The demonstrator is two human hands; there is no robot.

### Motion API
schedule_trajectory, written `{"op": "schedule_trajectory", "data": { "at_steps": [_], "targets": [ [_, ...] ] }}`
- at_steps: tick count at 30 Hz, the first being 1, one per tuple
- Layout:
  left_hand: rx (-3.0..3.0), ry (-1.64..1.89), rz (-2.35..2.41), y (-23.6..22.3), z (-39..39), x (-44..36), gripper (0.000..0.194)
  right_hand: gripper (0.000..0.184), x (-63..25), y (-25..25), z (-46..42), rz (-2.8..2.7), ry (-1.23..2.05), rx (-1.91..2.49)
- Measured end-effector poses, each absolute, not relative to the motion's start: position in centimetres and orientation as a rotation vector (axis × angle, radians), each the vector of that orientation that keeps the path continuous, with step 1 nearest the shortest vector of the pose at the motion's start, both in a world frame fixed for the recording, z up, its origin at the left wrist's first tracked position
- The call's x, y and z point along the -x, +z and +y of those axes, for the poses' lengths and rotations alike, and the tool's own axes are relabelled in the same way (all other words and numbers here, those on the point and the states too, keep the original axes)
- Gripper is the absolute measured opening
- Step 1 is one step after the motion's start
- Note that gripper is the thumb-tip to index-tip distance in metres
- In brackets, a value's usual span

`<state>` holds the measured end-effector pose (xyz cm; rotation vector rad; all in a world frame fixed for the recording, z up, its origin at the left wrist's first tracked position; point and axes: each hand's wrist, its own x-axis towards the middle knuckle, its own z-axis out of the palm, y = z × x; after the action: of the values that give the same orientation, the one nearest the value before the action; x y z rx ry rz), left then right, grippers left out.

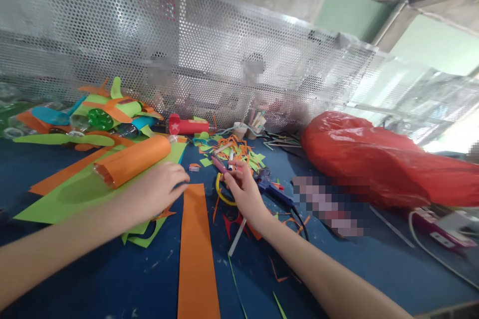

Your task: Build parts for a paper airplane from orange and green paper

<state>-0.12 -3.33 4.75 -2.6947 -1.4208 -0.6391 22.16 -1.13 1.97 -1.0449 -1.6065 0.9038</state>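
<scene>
My right hand (245, 194) pinches a slim pink pen-like stick (220, 163) above the scraps. Just under that hand lie a curved yellow handle (220, 190) and a pale flat strip (237, 238). To its right rests a blue glue gun (275, 190) with a black cord. My left hand (168, 189) hovers with thumb and fingers apart and nothing in it. It is near the top end of a long orange paper strip (196, 254). Beside it, a bottle wrapped in orange paper (136, 159) lies on a green paper sheet (48, 207).
Bottle models with paper wings (112, 107) crowd the back left, near a red-wrapped bottle (190, 125). Paper scraps (243, 152) are heaped mid-table before cups of sticks (256, 127). A large red plastic bag (366, 159) fills the right. Perforated metal panels (224, 50) stand behind.
</scene>
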Motion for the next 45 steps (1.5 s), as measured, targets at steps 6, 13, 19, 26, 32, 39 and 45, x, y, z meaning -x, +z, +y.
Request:
{"op": "schedule_trajectory", "data": {
  "at_steps": [6, 13, 19, 26, 32, 39, 45],
  "targets": [
    [2.695, -0.729, -1.576, 3.8, 3.7, -1.1, 0.034, 0.021, -22.6, 1.3, -0.4, -1.702, 0.901, 1.068],
    [2.763, -0.962, -1.585, 1.4, 4.9, -1.1, 0.021, 0.018, -22.7, 1.1, -0.2, -1.674, 0.853, 1.067],
    [2.927, -1.174, -1.501, 2.0, 4.2, -1.2, 0.023, 0.019, -23.0, 1.0, 0.0, -1.697, 0.863, 1.124],
    [3.049, -1.284, -1.461, 1.9, 4.0, -1.3, 0.018, 0.016, -22.9, 1.1, -0.1, -1.743, 0.855, 1.135],
    [3.154, -1.4, -1.516, 1.6, 4.1, -1.5, 0.019, 0.014, -22.8, 1.3, -0.2, -1.775, 0.825, 1.134],
    [3.254, -1.55, -1.762, 0.5, 5.3, -0.9, 0.026, 0.016, -22.9, 1.4, -0.1, -1.847, 0.836, 1.136],
    [3.25, -1.558, -1.928, 1.1, 5.0, -0.7, 0.023, 0.014, -22.5, 1.0, -0.1, -1.822, 0.884, 1.104]
  ]
}}
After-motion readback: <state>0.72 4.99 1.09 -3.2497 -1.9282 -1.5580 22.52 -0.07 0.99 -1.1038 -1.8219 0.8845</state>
